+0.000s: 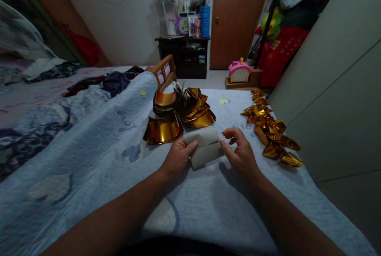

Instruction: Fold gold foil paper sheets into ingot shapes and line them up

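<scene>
A sheet of pale grey paper, its top edge folded down toward the middle, is in front of me above the bedspread. My left hand pinches its left side, thumb on top and fingers underneath. At the right edge, the thumb of my right hand touches or nearly touches the paper, while the index finger is raised apart and bent. Just beyond lies a fanned pile of shiny gold foil sheets, curved and loosely stacked. To the right runs a row of folded gold foil pieces, pointed at their ends.
A light blue quilted bedspread covers the surface beneath my hands. A small wooden frame stands behind the foil sheets. Rumpled clothes lie at the left. A white cabinet borders the right side, and a pink toy sits beyond the bed.
</scene>
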